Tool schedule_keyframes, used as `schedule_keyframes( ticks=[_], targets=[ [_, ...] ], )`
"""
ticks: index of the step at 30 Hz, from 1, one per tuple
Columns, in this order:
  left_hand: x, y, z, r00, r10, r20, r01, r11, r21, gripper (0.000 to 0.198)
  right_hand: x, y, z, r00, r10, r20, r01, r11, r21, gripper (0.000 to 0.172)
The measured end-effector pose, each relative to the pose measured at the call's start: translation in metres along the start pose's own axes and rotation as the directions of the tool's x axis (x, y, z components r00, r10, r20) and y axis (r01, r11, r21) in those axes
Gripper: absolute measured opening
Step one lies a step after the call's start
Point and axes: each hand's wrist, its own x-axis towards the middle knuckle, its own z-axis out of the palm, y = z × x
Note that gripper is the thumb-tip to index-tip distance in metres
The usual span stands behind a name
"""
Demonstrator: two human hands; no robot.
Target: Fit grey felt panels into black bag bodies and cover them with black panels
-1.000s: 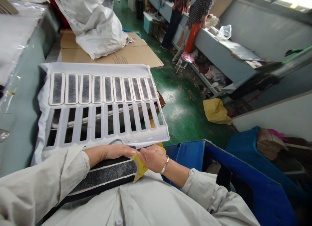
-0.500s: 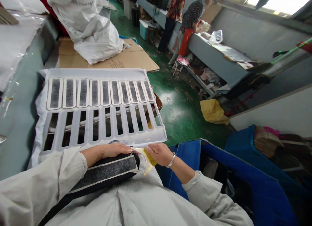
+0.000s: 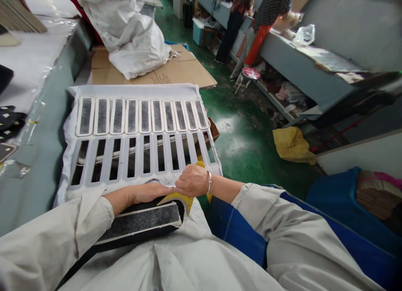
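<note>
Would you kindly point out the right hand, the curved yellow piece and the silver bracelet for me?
Right hand (image 3: 192, 181): head view, on the back of the hand.
Curved yellow piece (image 3: 187, 202): head view, on its curved body.
Silver bracelet (image 3: 210, 183): head view, on its visible band.

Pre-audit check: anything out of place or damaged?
A crumpled yellow sheet lies loose on the green floor, as if dropped rather than put away. The slotted white board has a wavy left edge, unlike its straighter top.

White sack (image 3: 138, 46) on cardboard (image 3: 190, 71); yellow bag (image 3: 292, 144) (crumpled, perhaps plastic) on green floor (image 3: 245, 111).
</note>
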Motion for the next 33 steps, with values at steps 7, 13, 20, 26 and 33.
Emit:
schedule_keyframes(
  ticks=[7,13,20,26,33],
  targets=[
    [-0.003,0.005,-0.006,0.999,-0.027,0.034,0.021,0.989,0.144,0.058,0.013,0.016,0.004,0.982,-0.188,-0.008,0.188,0.982,-0.011,0.046],
    [-0.001,-0.006,-0.010,0.992,-0.070,0.108,0.080,0.993,-0.091,0.064,0.029,0.025,-0.007,0.940,-0.338,0.056,0.338,0.941,-0.002,0.042],
    [0.005,0.002,-0.008,0.968,0.026,0.251,0.013,0.988,-0.152,0.044,0.023,0.027,0.001,0.956,-0.293,0.019,0.292,0.956,0.027,0.046],
    [0.005,0.013,0.000,0.976,0.013,0.217,-0.006,0.999,-0.035,0.037,0.012,0.023,0.002,0.965,-0.260,0.023,0.258,0.964,0.068,0.044],
    [0.006,0.017,0.004,0.976,-0.016,0.218,0.016,1.000,-0.001,0.038,-0.004,0.013,0.010,0.995,-0.097,0.016,0.094,0.985,0.143,0.046]
  ],
)
